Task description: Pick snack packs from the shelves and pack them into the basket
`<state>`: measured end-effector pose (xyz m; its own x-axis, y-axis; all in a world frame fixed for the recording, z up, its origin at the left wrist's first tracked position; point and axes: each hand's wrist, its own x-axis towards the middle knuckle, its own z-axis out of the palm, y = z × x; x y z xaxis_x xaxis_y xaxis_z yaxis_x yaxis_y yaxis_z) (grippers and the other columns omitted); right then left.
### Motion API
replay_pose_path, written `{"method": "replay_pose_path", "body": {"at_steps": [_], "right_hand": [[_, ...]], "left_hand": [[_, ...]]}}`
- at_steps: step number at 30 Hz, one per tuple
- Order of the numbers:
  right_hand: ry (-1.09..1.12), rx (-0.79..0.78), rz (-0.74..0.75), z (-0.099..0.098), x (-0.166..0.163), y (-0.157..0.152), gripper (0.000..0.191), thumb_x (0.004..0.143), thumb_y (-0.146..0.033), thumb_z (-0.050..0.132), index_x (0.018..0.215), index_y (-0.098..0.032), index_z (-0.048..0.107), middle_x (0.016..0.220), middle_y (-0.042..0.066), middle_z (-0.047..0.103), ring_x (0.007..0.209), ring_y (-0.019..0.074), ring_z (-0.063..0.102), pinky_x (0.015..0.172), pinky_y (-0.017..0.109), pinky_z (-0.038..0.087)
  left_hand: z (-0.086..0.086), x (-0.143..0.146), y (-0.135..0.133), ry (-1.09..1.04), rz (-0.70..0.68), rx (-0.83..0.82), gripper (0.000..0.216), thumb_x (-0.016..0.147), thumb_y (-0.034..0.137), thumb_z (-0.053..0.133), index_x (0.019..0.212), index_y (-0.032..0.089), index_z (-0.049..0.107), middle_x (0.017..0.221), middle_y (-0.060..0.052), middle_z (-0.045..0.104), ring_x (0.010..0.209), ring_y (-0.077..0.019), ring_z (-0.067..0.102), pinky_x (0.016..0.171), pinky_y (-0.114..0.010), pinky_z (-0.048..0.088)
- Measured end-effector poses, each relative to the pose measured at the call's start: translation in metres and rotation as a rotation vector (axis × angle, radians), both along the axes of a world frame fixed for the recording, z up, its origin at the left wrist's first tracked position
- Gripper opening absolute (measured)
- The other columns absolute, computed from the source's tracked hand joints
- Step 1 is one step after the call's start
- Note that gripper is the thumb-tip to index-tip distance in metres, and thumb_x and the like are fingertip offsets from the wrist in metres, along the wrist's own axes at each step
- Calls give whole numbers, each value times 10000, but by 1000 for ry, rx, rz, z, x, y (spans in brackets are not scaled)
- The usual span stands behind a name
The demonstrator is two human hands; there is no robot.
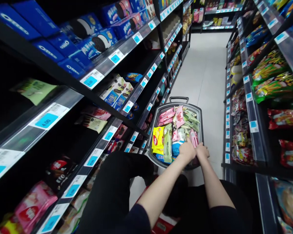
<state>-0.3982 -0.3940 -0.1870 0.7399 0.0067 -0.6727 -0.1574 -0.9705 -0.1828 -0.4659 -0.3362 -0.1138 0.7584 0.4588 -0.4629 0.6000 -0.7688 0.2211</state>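
A grey-rimmed basket (150,136), filled with snack packets, stands on the floor between my knees. Over its near right part is my left hand (187,151), fingers curled in beside a blue packet (176,148). My right hand (202,150) is close against it at the right rim, also closed, by the lower end of a pink striped packet (193,137). What either hand grips is hidden. Also inside lie a yellow packet (158,139), a long green packet (168,143), pink packets (166,116) and pale green packets (190,120).
Shelves with blue Oreo boxes (63,44) and price tags rise on the left. Green snack bags (274,76) and red bags (285,118) fill the right shelves. A pale floor aisle (205,65) runs ahead. Something red (162,226) lies below my arms.
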Motion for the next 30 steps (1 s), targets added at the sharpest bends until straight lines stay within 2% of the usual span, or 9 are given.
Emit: {"method": "replay_pose_path", "body": {"at_steps": [3,5,11,16,22,25,26,28,30], "right_hand": [[33,45,47,-1,9,-3,705,672,-373,682,1267,-119,402,1222,266,487,1089,343,545,797,459,474],[60,93,106,1,15,-3,686,617,-325,727,1214,-107,471,1175,235,545,1071,325,563,804,402,485],[16,134,208,13,19,-2,465,786,-416,543,1168,-152,549,1145,224,576,1062,345,567,813,417,476],[-22,119,265,19,10,1,467,757,-365,586,1177,-165,540,1130,209,570,1042,327,577,821,404,471],[-72,77,274,16,3,6,583,797,-423,524,1309,-183,382,1189,205,503,1078,329,548,817,438,458],[-59,82,287,15,6,5,551,807,-429,501,1293,-186,409,1182,196,521,1068,307,561,814,408,459],[-53,84,291,15,7,5,528,819,-426,477,1284,-181,425,1178,198,529,1062,303,566,811,402,461],[-46,83,299,16,10,5,494,839,-424,429,1258,-164,465,1170,201,546,1055,305,572,804,400,464],[-47,79,310,18,12,8,495,836,-440,425,1230,-149,500,1165,204,557,1053,313,572,797,404,467]], "left_hand": [[-18,12,13,96,-59,-29,708,818,251,468,1395,-43,181,1039,-259,627,991,-289,619,789,-337,498],[-28,20,16,133,-84,-10,753,792,234,519,1407,-25,171,1059,-258,623,1006,-289,614,801,-342,499],[-47,44,4,230,-102,53,832,747,166,588,1415,-25,130,1095,-270,606,1016,-268,611,794,-320,503],[-52,40,8,255,-150,59,832,768,199,576,1426,11,103,1117,-252,605,1040,-261,598,827,-336,483],[-11,25,24,224,-260,36,715,722,320,636,1362,143,371,1144,-171,617,1088,-301,554,893,-400,440],[19,-9,41,99,-259,90,499,877,357,412,1351,212,358,1222,-119,566,1164,-247,490,948,-360,395],[27,-23,47,51,-207,146,458,915,339,314,1347,193,345,1235,-133,543,1171,-243,480,958,-367,381],[33,-51,57,-41,84,355,515,894,444,342,1303,133,378,1227,-185,515,1155,-295,481,933,-397,392],[28,-70,62,23,264,321,710,803,559,467,1306,72,351,1220,-237,495,1105,-339,513,867,-401,430]]}}
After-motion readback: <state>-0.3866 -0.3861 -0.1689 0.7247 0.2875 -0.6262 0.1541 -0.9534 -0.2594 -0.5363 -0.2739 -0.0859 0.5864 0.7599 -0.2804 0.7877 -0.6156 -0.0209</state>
